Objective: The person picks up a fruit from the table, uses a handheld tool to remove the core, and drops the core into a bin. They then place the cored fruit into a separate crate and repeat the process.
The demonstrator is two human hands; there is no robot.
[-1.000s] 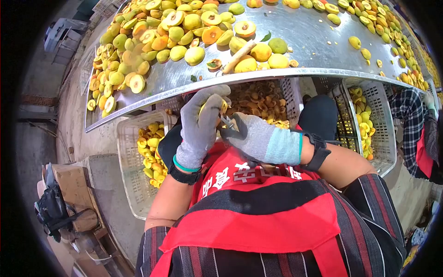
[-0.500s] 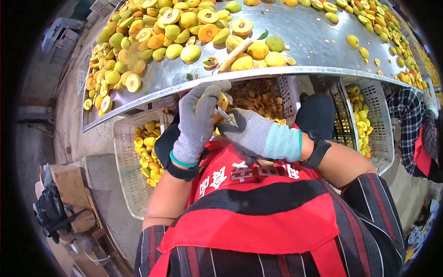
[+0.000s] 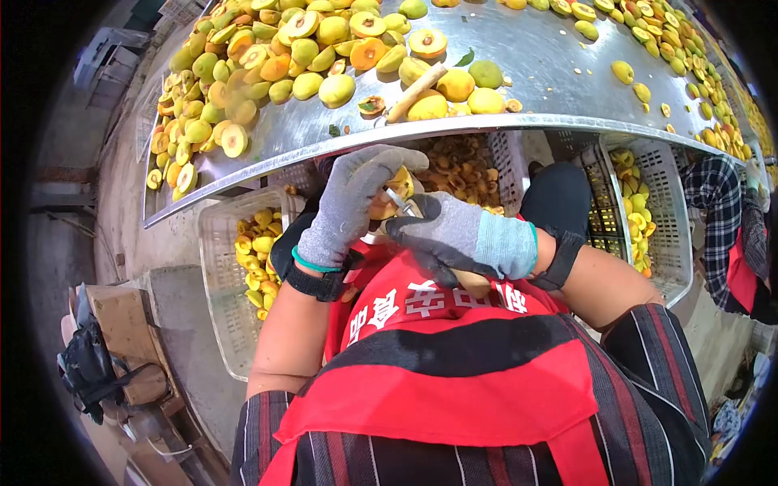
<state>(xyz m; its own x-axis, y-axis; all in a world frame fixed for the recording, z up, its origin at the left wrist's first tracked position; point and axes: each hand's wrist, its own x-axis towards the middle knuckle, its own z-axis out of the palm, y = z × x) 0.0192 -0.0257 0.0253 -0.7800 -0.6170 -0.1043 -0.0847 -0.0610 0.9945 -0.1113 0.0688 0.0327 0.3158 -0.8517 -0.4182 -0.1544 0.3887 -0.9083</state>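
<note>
My left hand (image 3: 350,201), in a grey glove, is wrapped round a yellow fruit half (image 3: 399,188) in front of the metal table's edge. My right hand (image 3: 444,233), gloved in grey with a light blue cuff, grips a tool with a curved metal blade (image 3: 395,198) and a pale wooden handle (image 3: 472,282). The blade lies against the cut face of the fruit. Fingers partly hide both the fruit and the tool.
Many whole and halved fruits (image 3: 306,85) lie on the metal table (image 3: 535,81), with another wooden-handled tool (image 3: 416,93). Crates of fruit pieces stand below at left (image 3: 227,324) and right (image 3: 677,243). A co-worker's plaid sleeve (image 3: 720,194) shows at far right.
The fruit has turned in my left hand, so its cut side shows more. The blade has moved up onto it. The handle's end now shows below my right hand.
</note>
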